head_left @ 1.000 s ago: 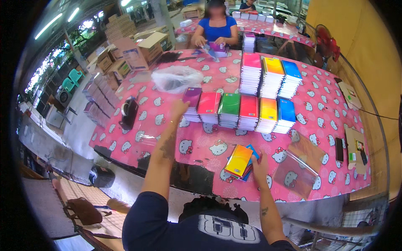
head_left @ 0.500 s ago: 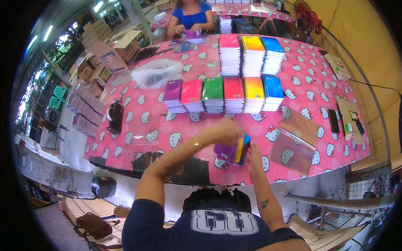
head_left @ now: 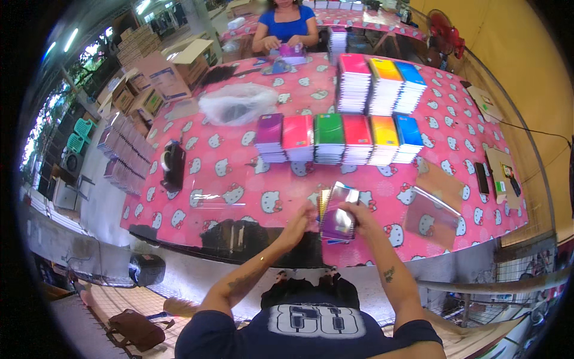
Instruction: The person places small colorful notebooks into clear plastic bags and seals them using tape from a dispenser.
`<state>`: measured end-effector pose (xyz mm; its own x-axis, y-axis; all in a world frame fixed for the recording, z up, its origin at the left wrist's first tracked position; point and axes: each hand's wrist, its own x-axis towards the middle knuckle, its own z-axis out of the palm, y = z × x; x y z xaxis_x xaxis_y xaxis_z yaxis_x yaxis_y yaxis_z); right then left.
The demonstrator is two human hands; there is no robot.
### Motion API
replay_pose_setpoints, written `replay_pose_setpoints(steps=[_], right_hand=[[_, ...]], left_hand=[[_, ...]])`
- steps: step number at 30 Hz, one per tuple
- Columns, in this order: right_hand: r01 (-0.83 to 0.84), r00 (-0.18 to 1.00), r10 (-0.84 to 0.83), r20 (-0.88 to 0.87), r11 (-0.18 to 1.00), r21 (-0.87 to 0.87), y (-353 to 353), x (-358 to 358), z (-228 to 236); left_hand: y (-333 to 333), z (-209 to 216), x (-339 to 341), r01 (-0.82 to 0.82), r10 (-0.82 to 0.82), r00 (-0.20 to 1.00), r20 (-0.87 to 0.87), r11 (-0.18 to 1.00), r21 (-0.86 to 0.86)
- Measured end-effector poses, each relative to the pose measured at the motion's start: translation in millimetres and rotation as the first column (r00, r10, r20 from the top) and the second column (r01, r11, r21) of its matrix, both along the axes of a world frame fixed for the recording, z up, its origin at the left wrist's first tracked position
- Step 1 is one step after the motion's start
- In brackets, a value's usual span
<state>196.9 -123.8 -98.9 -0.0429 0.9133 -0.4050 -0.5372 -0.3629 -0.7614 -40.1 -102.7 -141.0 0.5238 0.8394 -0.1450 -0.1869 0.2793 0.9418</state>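
A small fanned stack of spiral notebooks [head_left: 338,220] is in front of me, near the table's front edge. A purple cover with a glossy glare is uppermost, and yellow and blue edges show beneath it. My right hand [head_left: 360,218] is closed on the stack's right side, thumb over the purple cover. At the left edges, the fingers of my left hand [head_left: 302,221] are bent against the notebooks; their tips are partly blurred. Beyond my hands stands a row of notebook stacks [head_left: 329,133] in purple, red, green and yellow and blue, with taller stacks [head_left: 371,87] behind.
A clear plastic sheet [head_left: 431,218] lies on the pink patterned table cover [head_left: 269,200], right of my hands. Farther right is a phone [head_left: 481,178]. A black tape dispenser [head_left: 173,166] and a crumpled plastic bag [head_left: 238,104] are at left. Across the table, a person [head_left: 287,27] handles notebooks.
My left hand has come down from over the notebooks to their left side. The purple notebook now covers most of the stack, with my right thumb on it. The whole view has shifted slightly.
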Motion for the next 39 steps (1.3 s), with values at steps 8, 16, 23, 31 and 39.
replay_pose_setpoints(steps=[8,16,23,31,39], right_hand=[[-0.098,0.993,0.078,-0.089,0.964,-0.247,-37.5,-109.1,31.1],[0.104,0.834,-0.379,0.4,0.821,0.561,-70.6,-178.0,-45.0],[0.132,0.875,-0.369,0.312,0.804,0.58,-59.3,-195.6,-40.0],[0.018,0.801,-0.341,0.492,0.835,0.55,-61.0,-168.2,-59.4],[-0.103,0.806,-0.262,0.531,0.821,0.562,-63.8,-153.4,-54.9]], left_hand=[[-13.0,68.1,-91.1,0.311,0.061,0.944,-0.323,0.155,0.938],[-9.8,7.9,-107.4,0.107,-0.107,0.994,-0.029,0.862,0.496],[-5.1,-18.4,-104.5,0.072,-0.076,0.997,-0.013,0.864,0.499],[-14.4,-11.4,-98.8,0.144,-0.026,0.974,-0.224,0.833,0.534],[0.5,64.9,-123.6,0.519,0.019,0.761,-0.648,0.581,0.627]])
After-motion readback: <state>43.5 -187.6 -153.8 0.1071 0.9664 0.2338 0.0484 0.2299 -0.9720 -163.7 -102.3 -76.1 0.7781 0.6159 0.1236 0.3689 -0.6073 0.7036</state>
